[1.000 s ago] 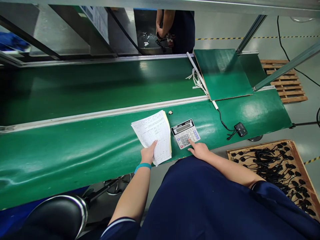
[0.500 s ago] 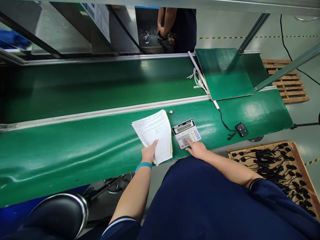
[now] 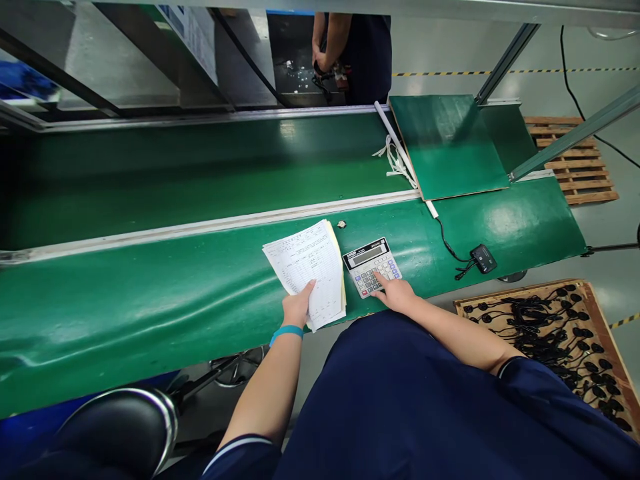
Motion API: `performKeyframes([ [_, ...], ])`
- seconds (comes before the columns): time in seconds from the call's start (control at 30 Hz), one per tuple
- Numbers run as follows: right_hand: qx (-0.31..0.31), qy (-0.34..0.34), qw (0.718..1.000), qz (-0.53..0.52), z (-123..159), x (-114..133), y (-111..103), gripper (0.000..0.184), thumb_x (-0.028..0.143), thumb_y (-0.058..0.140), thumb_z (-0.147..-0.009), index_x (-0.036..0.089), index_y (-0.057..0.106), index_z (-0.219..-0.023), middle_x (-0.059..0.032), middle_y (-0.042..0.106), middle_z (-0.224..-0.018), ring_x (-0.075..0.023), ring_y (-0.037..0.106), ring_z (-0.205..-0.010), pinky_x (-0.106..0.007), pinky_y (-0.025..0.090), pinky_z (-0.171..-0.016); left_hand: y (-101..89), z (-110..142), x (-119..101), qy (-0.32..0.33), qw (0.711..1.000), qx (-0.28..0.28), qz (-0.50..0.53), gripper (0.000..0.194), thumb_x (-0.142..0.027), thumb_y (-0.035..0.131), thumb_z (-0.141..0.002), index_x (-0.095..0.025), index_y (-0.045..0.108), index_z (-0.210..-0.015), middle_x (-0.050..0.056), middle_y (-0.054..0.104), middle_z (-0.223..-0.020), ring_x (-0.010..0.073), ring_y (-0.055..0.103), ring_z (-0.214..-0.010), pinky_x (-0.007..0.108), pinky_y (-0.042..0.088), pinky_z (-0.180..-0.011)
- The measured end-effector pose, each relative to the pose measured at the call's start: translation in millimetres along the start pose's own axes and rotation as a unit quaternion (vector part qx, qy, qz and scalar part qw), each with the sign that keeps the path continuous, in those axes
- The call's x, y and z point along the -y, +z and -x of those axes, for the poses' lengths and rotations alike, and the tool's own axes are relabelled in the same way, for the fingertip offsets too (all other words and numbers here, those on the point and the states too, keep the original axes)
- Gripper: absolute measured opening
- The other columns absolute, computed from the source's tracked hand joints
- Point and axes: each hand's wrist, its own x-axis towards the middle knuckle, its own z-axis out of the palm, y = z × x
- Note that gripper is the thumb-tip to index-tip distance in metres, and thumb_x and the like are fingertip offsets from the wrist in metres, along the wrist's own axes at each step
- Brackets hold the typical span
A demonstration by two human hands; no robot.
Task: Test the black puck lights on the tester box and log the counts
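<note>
My left hand (image 3: 297,307) grips the lower left edge of a stack of paper sheets (image 3: 313,263), its thumb on top and the other fingers hidden underneath. The top sheet is white with a printed table and writing; a yellowish sheet shows at the stack's right edge. Just right of the papers lies a grey calculator (image 3: 371,268) with a dark display strip. My right hand (image 3: 397,294) is over its lower keys, index finger stretched out onto them and thumb apart near the bottom edge. Nothing is held in that hand.
The green worktop (image 3: 150,287) borders a lower green conveyor belt (image 3: 200,173). A small black box with cables (image 3: 483,259) lies to the right, near a raised green board (image 3: 450,147). Below right, a wooden tray (image 3: 585,293) holds black cables. A co-worker's hands (image 3: 323,61) show across the line.
My right index finger has shifted slightly right and up across the calculator keys. My left hand and the papers have stayed practically in place.
</note>
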Motion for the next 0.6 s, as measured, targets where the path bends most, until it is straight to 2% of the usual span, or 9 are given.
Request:
performKeyframes([
  [0.17,-0.018,0.041,0.999,0.009,24.7,-15.2,9.8,0.079,0.065,0.03,-0.101,0.023,0.011,-0.165,-0.0129,0.076,-0.104,-0.0279,0.072,-0.093,-0.036,0.053,-0.081,-0.9,-5.9,5.5,-0.002,1.0,0.006,0.005,0.06,-0.035,0.09,-0.069,-0.004,0.068,-0.115,0.024,0.067,-0.13,0.0306,0.068,-0.114,0.041,0.059,-0.098],
  [0.3,0.004,0.061,0.998,0.019,31.0,-27.0,22.9,0.08,0.064,0.03,-0.101,0.022,0.008,-0.165,-0.0131,0.076,-0.102,-0.0272,0.072,-0.092,-0.034,0.052,-0.078,-2.8,-12.0,10.1,0.0,1.0,0.004,0.001,0.065,-0.037,0.091,-0.067,-0.003,0.068,-0.117,0.024,0.068,-0.13,0.0316,0.068,-0.115,0.042,0.058,-0.099],
  [0.4,0.003,0.052,0.999,0.013,31.1,-32.2,31.6,0.078,0.066,0.033,-0.101,0.022,0.018,-0.164,-0.0121,0.076,-0.099,-0.027,0.072,-0.089,-0.032,0.05,-0.073,-3.5,-14.6,12.4,0.004,1.0,-0.001,-0.003,0.068,-0.038,0.092,-0.067,-0.002,0.067,-0.119,0.024,0.067,-0.131,0.0323,0.067,-0.117,0.044,0.057,-0.1],
  [0.5,-0.052,0.053,0.997,-0.016,33.1,-37.8,40.5,0.07,0.065,0.031,-0.102,0.023,0.033,-0.158,-0.0103,0.076,-0.097,-0.0258,0.072,-0.086,-0.031,0.048,-0.072,-3.4,-15.5,14.0,0.007,1.0,-0.003,-0.004,0.068,-0.039,0.092,-0.066,-0.003,0.067,-0.119,0.024,0.066,-0.132,0.0317,0.067,-0.116,0.045,0.058,-0.099],
  [0.6,-0.108,0.078,0.989,-0.059,34.6,-49.5,52.9,0.056,0.06,0.034,-0.104,0.021,0.051,-0.14,-0.0084,0.076,-0.099,-0.0234,0.071,-0.087,-0.029,0.044,-0.072,-2.7,-14.6,14.0,0.009,1.0,0.0,0.004,0.061,-0.038,0.091,-0.067,-0.006,0.069,-0.113,0.022,0.067,-0.131,0.0299,0.069,-0.114,0.044,0.058,-0.1],
])
